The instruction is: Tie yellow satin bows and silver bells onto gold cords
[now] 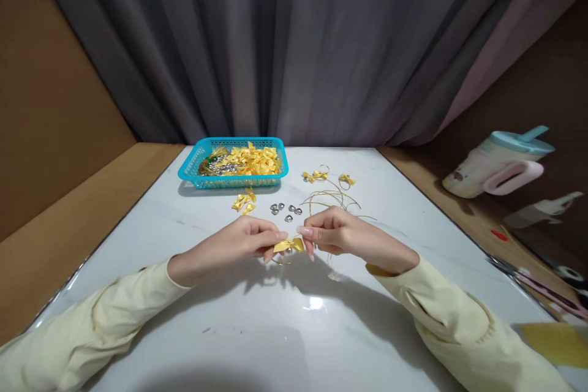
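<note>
A yellow ribbon bow (288,245) is held low over the white table, with thin gold wire across its middle and a loop of gold wire (281,262) hanging below. My left hand (260,237) pinches the bow's left end between thumb and fingers. At its right end, my right hand (328,231) is closed in a pinch, apparently on the thin gold wire; the fingertips hide most of it. Just beyond my hands lie several silver beads (288,218), loose yellow bows (243,200) and strands of gold wire (337,198).
A blue basket (233,182) of yellow bows, silver beads and gold wire stands at the back left. Wired bows (346,180) lie back right. Along the right side are a tumbler (496,162), a small bottle (537,211) and scissors (528,282). A grey curtain (294,49) closes off the back.
</note>
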Available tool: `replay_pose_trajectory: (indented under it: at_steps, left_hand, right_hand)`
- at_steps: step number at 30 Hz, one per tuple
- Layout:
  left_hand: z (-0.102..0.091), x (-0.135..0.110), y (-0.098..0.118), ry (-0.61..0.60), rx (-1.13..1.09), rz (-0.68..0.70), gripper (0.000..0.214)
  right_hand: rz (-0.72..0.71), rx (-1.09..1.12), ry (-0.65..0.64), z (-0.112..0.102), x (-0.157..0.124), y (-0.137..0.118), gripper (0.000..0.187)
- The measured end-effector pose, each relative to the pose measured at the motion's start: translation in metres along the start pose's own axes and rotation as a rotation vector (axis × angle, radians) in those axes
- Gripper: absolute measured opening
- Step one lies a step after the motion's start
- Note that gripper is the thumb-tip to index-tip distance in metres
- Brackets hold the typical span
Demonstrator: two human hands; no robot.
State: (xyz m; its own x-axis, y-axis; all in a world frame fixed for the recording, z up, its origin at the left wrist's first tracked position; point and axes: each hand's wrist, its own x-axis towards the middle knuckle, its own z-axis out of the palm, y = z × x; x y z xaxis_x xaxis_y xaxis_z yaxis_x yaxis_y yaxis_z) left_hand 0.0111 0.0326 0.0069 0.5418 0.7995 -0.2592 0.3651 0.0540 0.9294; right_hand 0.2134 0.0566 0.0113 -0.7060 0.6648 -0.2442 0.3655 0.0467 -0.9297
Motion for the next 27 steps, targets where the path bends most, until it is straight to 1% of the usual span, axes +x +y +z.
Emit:
replay_pose_trajectory:
  at_steps: [6, 11, 14, 16, 18, 19, 20, 22, 23, 25, 27]
  left_hand:
    - [-0.001, 0.0, -0.008, -0.103, -0.213, -0.012, 0.04]
    - [-0.002, -0.001, -0.009, -0.132, -0.322, -0.057, 0.037]
    - [-0.001, -0.001, -0.009, -0.122, -0.277, -0.049, 0.037]
    - [0.0, 0.001, -0.01, -0.078, -0.204, -0.025, 0.036]
    - [0.001, 0.003, -0.012, -0.023, -0.145, -0.022, 0.028]
    - [0.001, 0.004, -0.013, -0.004, -0.128, -0.028, 0.025]
    - [0.002, 0.005, -0.013, -0.001, -0.118, -0.033, 0.026]
    - [0.003, 0.006, -0.014, -0.042, -0.102, -0.029, 0.034]
    - [0.004, 0.006, -0.015, -0.081, -0.088, -0.024, 0.035]
    - [0.006, 0.005, -0.016, -0.168, -0.055, -0.028, 0.028]
    - [0.009, 0.004, -0.019, -0.224, -0.035, -0.052, 0.027]
  right_hand:
    - [0.008, 0.054, 0.004, 0.001, 0.0, -0.001, 0.038]
    - [0.008, 0.081, 0.013, 0.004, -0.001, -0.004, 0.038]
    - [0.0, 0.084, 0.017, 0.004, -0.003, -0.007, 0.037]
    - [-0.003, 0.063, 0.038, 0.004, -0.003, -0.007, 0.035]
    - [-0.009, 0.032, 0.058, 0.003, -0.003, -0.006, 0.034]
    - [-0.012, 0.019, 0.06, 0.002, -0.003, -0.005, 0.034]
    - [-0.016, 0.009, 0.058, 0.001, -0.003, -0.004, 0.034]
    - [-0.031, -0.016, 0.058, 0.0, -0.002, -0.001, 0.034]
    - [-0.041, -0.035, 0.069, 0.0, -0.001, 0.001, 0.035]
    - [-0.064, -0.082, 0.112, 0.001, 0.001, 0.003, 0.035]
    - [-0.072, -0.123, 0.144, 0.001, 0.004, 0.004, 0.034]
